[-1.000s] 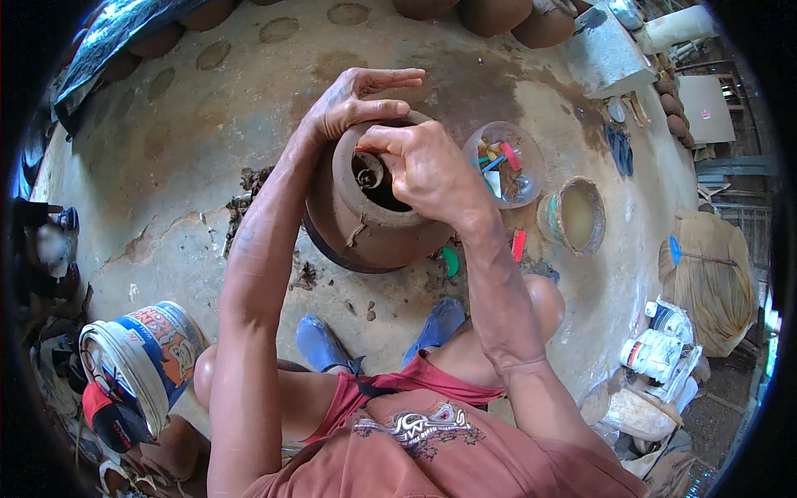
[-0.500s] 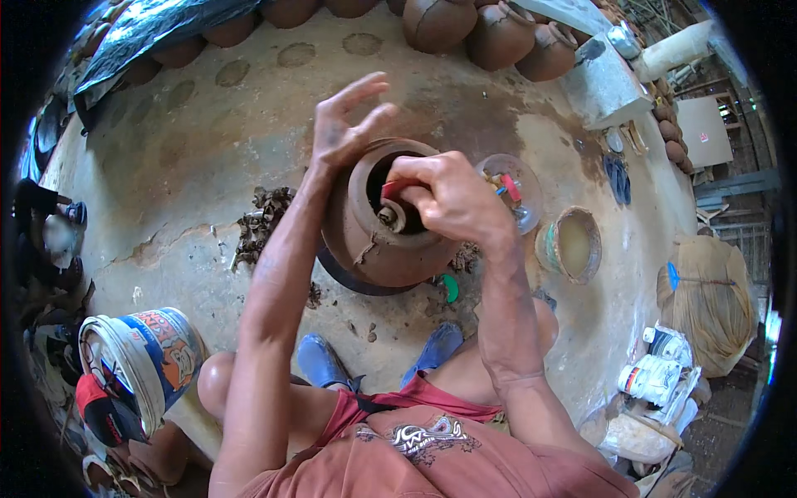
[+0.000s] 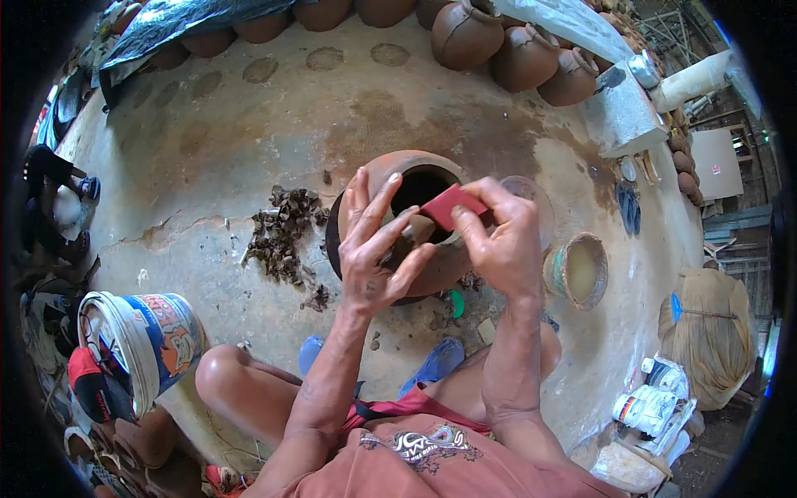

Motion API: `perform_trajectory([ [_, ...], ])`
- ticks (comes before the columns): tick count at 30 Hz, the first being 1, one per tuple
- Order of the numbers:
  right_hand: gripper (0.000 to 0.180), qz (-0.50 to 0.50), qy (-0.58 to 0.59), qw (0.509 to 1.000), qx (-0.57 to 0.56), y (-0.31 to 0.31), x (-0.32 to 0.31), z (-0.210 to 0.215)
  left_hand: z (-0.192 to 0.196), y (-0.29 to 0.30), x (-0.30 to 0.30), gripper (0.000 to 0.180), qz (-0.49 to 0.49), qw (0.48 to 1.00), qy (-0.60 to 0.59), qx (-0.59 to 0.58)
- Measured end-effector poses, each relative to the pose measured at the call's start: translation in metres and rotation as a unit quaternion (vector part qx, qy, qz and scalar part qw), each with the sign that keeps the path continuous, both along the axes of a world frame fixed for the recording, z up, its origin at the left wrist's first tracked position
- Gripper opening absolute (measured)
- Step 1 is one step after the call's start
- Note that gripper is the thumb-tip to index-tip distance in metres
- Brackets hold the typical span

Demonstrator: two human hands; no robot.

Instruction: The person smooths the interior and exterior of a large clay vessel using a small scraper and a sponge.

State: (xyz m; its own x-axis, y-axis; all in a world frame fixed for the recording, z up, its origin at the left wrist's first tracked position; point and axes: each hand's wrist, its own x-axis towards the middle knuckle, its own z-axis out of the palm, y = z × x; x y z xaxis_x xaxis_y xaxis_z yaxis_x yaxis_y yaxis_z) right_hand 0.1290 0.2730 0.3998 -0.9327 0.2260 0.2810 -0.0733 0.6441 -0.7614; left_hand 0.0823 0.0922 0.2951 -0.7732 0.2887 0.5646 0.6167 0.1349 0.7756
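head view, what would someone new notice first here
At the centre, a round brown clay pot sits on the concrete floor with both hands at its mouth: the left hand spread over the rim, the right hand pinching a small red flat piece. Next, a heap of dark clay scraps left of the pot, and a painted bucket at lower left.

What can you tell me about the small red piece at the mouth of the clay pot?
The red piece is small, flat and roughly rectangular, looking like plastic or rubber. The right hand pinches it between thumb and fingers, tilted, at the rim of the brown clay pot. The left hand rests on the pot beside it.
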Motion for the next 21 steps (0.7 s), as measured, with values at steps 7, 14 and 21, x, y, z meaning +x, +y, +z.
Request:
perform_trajectory([
  [7, 0.017, -0.115, -0.007, 0.993, 0.037, 0.001, -0.019, -0.015, -0.022, -0.029, -0.016, 0.041, 0.205, 0.884, -0.33, 0.258],
  [14, 0.017, -0.069, -0.024, 0.992, 0.103, -0.026, -0.04, -0.025, -0.035, -0.006, 0.011, 0.074, 0.202, 0.932, -0.287, 0.087],
  [21, 0.017, -0.057, -0.025, 0.989, 0.135, -0.03, -0.044, -0.037, -0.023, 0.022, 0.038, 0.072, 0.162, 0.958, -0.239, 0.002],
])
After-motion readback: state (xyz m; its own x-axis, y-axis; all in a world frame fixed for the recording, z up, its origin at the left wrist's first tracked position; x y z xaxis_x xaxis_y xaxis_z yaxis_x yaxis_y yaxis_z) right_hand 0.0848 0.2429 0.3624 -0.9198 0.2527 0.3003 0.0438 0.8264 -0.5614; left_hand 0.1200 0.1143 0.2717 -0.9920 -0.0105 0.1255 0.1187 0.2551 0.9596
